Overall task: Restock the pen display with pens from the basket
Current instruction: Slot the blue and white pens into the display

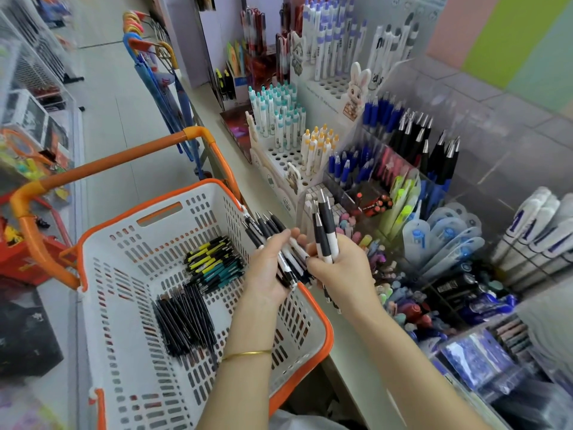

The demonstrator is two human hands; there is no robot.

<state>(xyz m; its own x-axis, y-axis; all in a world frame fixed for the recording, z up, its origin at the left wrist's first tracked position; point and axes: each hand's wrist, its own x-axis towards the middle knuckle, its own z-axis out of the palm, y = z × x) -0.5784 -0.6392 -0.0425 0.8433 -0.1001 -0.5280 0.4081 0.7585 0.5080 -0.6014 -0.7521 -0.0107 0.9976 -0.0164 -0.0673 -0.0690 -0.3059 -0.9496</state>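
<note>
My left hand (pixel 269 268) grips a bundle of black-and-white pens (pixel 279 243) over the right rim of the white and orange basket (pixel 102 274). Beside it, my right hand (pixel 342 268) holds two or three of the same black-and-white pens (pixel 325 231) upright, tips up, in front of the pen display (pixel 387 169). Inside the basket lie a pile of thin black pens (pixel 186 321) and a pile of yellow and teal pens (pixel 214 262). The display's clear compartments hold black pens (pixel 434 150) and blue pens (pixel 344 169).
White perforated stands with teal-capped pens (pixel 279 113) and yellow-capped pens (pixel 319 144) sit on the counter behind. Erasers and glue fill trays at right (pixel 434 243). Umbrellas (pixel 164 88) hang left of the counter. The aisle floor runs along the left, with shelves beyond.
</note>
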